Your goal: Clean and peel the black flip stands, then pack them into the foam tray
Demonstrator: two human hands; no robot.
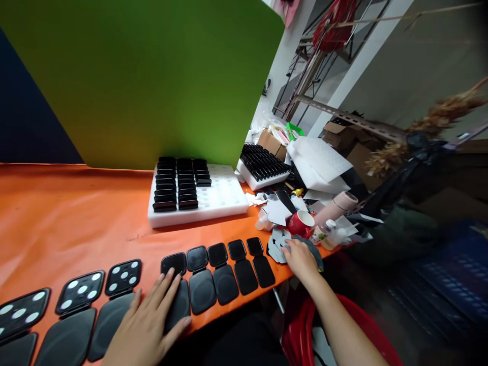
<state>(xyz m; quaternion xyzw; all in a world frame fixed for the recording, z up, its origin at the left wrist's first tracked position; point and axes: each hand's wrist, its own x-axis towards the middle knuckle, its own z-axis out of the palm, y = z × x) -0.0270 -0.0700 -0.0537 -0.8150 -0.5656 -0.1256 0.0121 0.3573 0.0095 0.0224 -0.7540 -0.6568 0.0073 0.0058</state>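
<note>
A row of opened black compact cases (225, 284) lies along the front of the orange table. My left hand (147, 320) rests over one of them, fingers spread, with fingertips on its upper half (173, 263). Left of that hand, several cases have white dots (82, 290) on their upper halves; those to its right show none. At the table's right end my right hand (301, 259) reaches onto a pile of thin grey pieces (279, 246). Its fingers look stretched out and apart over the pile; whether a piece lies beneath them is hidden.
Behind the row, a white foam tray (224, 195) holds upright black cases; a second filled tray (257, 182) stands farther back. A green board (160, 81) rises behind. A red mug (300, 223), a pink bottle (337, 206) and papers crowd the right edge. Below sits a red tub (366, 325).
</note>
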